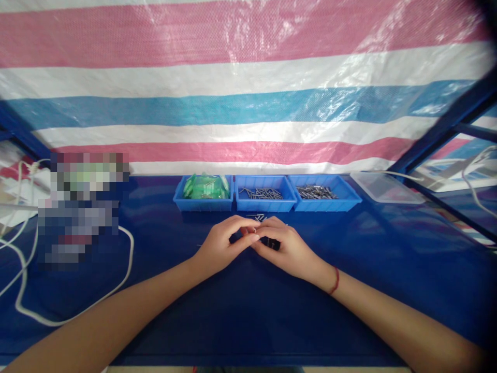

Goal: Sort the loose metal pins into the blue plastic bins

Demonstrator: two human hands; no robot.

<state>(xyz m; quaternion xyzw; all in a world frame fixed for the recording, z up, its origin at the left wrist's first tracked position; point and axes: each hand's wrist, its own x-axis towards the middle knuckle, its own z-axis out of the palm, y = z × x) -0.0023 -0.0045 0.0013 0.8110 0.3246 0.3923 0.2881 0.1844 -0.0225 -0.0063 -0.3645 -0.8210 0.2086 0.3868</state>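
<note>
My left hand [226,239] and my right hand [285,243] meet above the blue table, fingertips touching or nearly so. Thumb and index finger of each are pinched together around something tiny, mostly covered by the fingers. Just beyond the fingertips lie a few loose metal screws or rivets [257,217]. Behind them stand blue bins: the middle bin [265,203] and the right bin [326,205] contain many slim metal pieces, and the left bin [204,205] has green plastic bags [205,187] in it.
A clear plastic lid [386,187] lies at the back right. White cables [130,248] loop over the left side, near a blurred-out patch. A striped plastic sheet [233,109] hangs behind the table [248,321], and a dark blue metal frame [430,127] rises at the right.
</note>
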